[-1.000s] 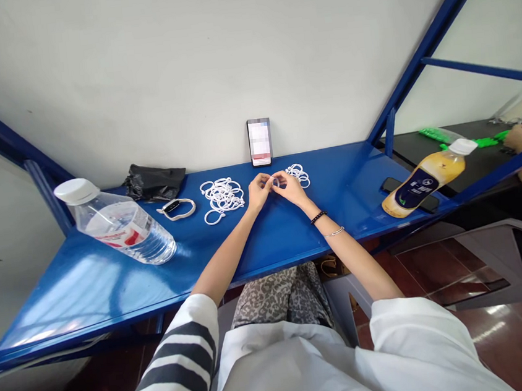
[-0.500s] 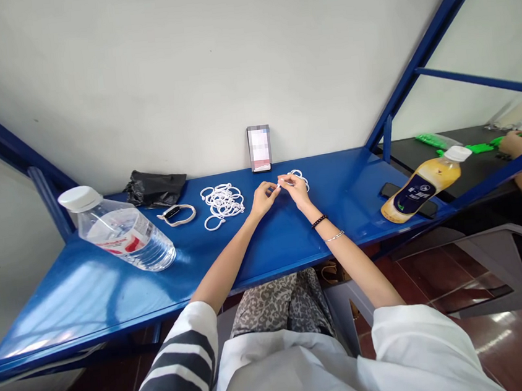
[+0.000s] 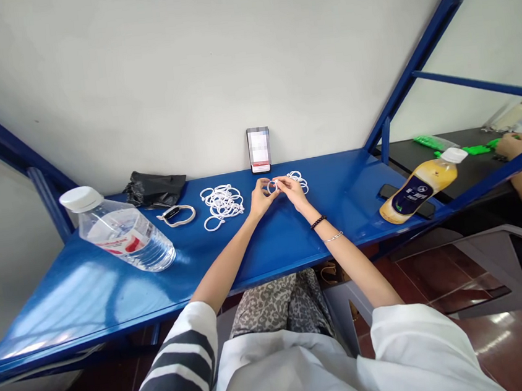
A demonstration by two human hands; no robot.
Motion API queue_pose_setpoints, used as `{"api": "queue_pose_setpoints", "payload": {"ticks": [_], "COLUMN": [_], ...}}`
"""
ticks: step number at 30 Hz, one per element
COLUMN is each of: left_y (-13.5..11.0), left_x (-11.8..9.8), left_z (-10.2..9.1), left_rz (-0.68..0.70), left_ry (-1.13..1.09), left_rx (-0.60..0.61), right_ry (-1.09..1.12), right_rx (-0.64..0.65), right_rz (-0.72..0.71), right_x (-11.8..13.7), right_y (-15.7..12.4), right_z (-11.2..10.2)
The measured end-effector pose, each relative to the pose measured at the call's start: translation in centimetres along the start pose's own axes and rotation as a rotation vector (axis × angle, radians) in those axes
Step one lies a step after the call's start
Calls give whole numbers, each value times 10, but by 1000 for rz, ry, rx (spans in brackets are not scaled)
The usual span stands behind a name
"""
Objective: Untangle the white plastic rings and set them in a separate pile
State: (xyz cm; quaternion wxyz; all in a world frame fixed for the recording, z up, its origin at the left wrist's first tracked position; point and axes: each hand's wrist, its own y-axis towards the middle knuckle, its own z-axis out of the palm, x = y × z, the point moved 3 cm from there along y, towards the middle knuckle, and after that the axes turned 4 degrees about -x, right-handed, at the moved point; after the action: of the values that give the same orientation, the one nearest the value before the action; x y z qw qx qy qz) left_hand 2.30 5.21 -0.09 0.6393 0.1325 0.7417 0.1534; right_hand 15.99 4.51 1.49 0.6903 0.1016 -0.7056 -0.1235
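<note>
Between my hands, above the middle of the blue table, is a white plastic ring (image 3: 271,186) with a small knob, like a curtain ring. My left hand (image 3: 261,200) pinches its left side. The fingertips of my right hand (image 3: 292,191) are closed on its right side, at the knob. Left of my hands lies a loose pile of similar white rings (image 3: 223,201), with one ring (image 3: 214,224) at its near edge. A smaller group of white rings (image 3: 304,183) lies just behind my right hand, partly covered by it.
A phone (image 3: 260,151) leans upright on the wall. Leftward are a smartwatch (image 3: 176,215), a black plastic bag (image 3: 156,189) and a water bottle (image 3: 123,235). A juice bottle (image 3: 421,188) stands right, beside dark devices (image 3: 387,191). Another person's hand (image 3: 512,145) is at the neighbouring table.
My hands have turned the white ring so its round loop now shows between them. Both hands stay in nearly the same place; the ring piles look unchanged.
</note>
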Motion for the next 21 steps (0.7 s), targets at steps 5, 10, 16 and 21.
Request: {"api": "queue_pose_setpoints", "payload": {"ticks": [5, 10, 16, 21], "left_y": [0, -2, -4, -5], "left_x": [-4, -10, -17, -18], "left_z": [-1, -2, -5, -5], "left_rz": [30, 80, 187, 159], "left_ry": [67, 127, 235, 306], "left_rx": [-21, -71, -136, -118], "right_ry": [-62, -108, -98, -67], "right_rx": [-56, -49, -23, -35], "right_rz": [9, -9, -8, -7], "right_x": [-3, -5, -4, -2], "right_y": [3, 5, 3, 3], "right_z": [-5, -8, -6, -5]}}
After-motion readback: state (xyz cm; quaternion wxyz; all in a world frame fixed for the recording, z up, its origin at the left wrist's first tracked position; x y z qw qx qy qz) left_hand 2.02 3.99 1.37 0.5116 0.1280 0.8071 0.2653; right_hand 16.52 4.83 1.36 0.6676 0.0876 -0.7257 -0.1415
